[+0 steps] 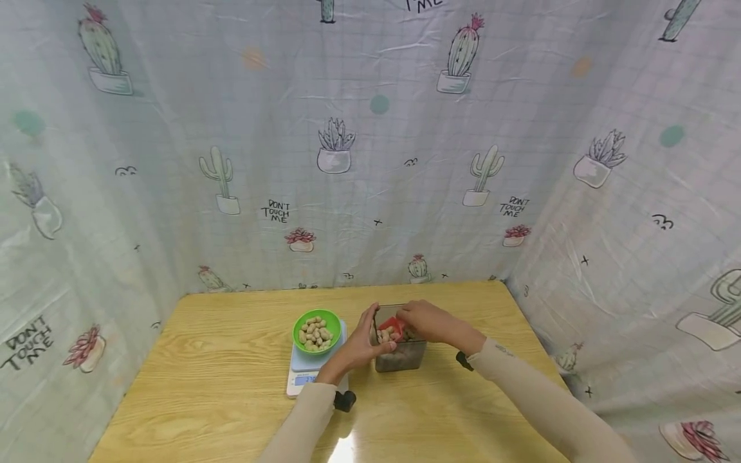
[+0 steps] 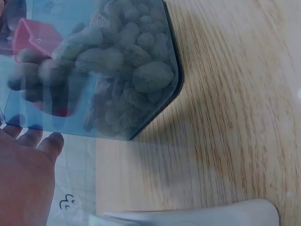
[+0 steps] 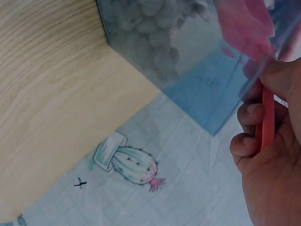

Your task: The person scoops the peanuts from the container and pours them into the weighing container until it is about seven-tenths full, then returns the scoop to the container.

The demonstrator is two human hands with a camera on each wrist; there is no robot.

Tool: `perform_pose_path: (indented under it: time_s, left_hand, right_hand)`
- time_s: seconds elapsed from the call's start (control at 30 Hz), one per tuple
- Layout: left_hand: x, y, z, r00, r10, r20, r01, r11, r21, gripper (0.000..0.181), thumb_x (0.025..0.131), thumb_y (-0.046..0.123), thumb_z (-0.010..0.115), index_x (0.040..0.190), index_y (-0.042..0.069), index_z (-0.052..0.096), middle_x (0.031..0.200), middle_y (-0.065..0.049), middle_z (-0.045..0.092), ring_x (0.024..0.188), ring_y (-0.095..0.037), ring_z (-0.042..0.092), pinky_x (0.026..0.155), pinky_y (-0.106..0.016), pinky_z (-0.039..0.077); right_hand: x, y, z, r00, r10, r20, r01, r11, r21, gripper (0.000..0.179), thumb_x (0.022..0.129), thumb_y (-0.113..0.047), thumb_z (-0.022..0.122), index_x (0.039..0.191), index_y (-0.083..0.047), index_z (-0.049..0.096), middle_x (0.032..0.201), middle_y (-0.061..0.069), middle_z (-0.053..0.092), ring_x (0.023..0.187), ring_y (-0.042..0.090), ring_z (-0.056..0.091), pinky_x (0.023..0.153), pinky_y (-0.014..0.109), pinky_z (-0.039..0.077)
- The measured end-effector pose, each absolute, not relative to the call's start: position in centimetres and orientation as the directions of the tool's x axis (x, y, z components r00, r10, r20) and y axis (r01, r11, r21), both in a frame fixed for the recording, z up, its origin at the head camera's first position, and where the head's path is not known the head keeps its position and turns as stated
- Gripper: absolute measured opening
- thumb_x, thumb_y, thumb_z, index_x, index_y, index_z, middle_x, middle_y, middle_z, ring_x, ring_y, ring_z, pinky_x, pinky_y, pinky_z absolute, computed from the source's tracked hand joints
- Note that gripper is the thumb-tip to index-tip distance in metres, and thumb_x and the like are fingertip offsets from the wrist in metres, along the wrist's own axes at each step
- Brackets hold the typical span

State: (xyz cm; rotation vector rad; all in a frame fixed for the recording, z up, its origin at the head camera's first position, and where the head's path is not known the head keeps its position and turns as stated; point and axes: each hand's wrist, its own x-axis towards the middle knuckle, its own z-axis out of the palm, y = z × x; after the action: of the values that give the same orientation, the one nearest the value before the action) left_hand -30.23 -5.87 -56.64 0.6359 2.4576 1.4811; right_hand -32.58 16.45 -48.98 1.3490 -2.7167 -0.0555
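- We saw the right hand [image 1: 431, 321] with fingers clamped on the red scoop [image 3: 267, 120], partly inside the bin [image 1: 399, 361].
- The bin stood toward the surface's [image 1: 226, 360] far edge.
- The left hand [image 1: 360, 343] apparently gripped it.

Showing yellowish wood grain across the tabletop [image 1: 220, 360] and reflecting a white glare in the foreground. Carrying directly, left of the middle, a digital kitchen scale [image 1: 294, 390] with its display at the near end; supporting, just right of it, with wood showing between, a smoky translucent straight-sided container [image 1: 399, 360].
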Motion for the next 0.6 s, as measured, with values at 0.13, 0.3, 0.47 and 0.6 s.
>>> perform_pose_path:
  time_s: [0.13, 0.3, 0.47, 0.6]
  left_hand:
    - [-30.1, -5.7, -56.6, -0.891, 0.452, 0.051, 0.252, 0.396, 0.883, 0.102, 0.083, 0.061, 0.069, 0.156, 0.04, 0.002, 0.166, 0.002, 0.005, 0.148, -0.037, 0.027, 0.109, -0.06, 0.036]
    - [-30.1, -5.8, -56.4, -0.891, 0.452, 0.053, 0.254, 0.398, 0.882, 0.1, 0.085, 0.056, 0.07, 0.157, 0.038, 0.003, 0.166, -0.001, 0.007, 0.145, -0.039, 0.031, 0.107, -0.061, 0.038]
    - [-29.9, -5.8, -56.3, -0.892, 0.45, 0.04, 0.241, 0.4, 0.884, 0.102, 0.084, 0.058, 0.069, 0.158, 0.036, 0.002, 0.167, -0.001, 0.004, 0.146, -0.04, 0.03, 0.109, -0.06, 0.036]
    - [-29.8, -5.7, -56.2, -0.892, 0.451, 0.039, 0.242, 0.402, 0.883, 0.1, 0.086, 0.055, 0.069, 0.158, 0.036, 0.002, 0.167, -0.001, 0.004, 0.146, -0.041, 0.03, 0.11, -0.06, 0.036]
  right_hand:
    - [-32.2, 17.6, -48.9, -0.622, -0.776, 0.103, -0.78, 0.625, 0.003, 0.014, 0.093, -0.012, 0.068, 0.106, -0.011, 0.067, 0.097, 0.002, 0.067, 0.088, 0.019, 0.064, 0.079, 0.035, 0.054]
    - [-32.0, 18.5, -49.4, -0.654, -0.748, 0.117, -0.756, 0.65, -0.077, 0.014, 0.096, -0.011, 0.063, 0.11, -0.01, 0.064, 0.101, 0.003, 0.066, 0.092, 0.02, 0.063, 0.08, 0.035, 0.053]
    - [-31.8, 19.0, -49.9, -0.688, -0.71, 0.151, -0.725, 0.674, -0.141, 0.013, 0.098, -0.011, 0.06, 0.11, -0.01, 0.062, 0.102, 0.005, 0.066, 0.092, 0.02, 0.062, 0.079, 0.037, 0.051]
    - [-31.5, 19.2, -50.2, -0.7, -0.689, 0.19, -0.714, 0.688, -0.135, 0.012, 0.097, -0.011, 0.061, 0.109, -0.01, 0.062, 0.097, 0.003, 0.065, 0.086, 0.017, 0.059, 0.074, 0.035, 0.048]
